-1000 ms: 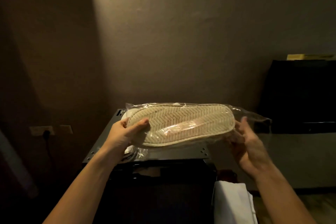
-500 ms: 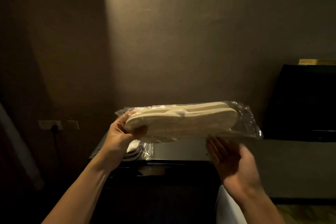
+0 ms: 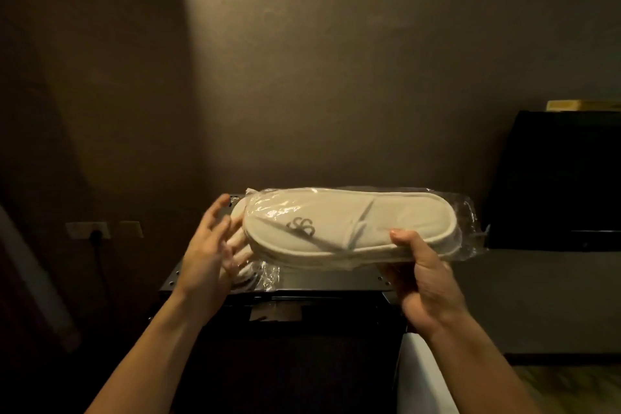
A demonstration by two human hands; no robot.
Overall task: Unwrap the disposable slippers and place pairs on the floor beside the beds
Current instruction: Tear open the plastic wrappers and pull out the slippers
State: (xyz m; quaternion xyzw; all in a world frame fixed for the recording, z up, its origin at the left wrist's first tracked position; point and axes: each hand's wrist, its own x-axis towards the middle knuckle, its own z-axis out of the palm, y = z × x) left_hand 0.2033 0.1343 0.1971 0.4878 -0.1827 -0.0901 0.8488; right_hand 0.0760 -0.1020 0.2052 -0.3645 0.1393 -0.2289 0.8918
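Above the black cabinet (image 3: 285,282) the right hand (image 3: 426,282) pinches the wrapped slippers (image 3: 349,228) — left hand (image 3: 208,252) spread at the toe end — best to tear the film there, gently.

Cream slippers (image 3: 349,228) in clear plastic wrap (image 3: 470,228); logo side up; lengthwise left-right
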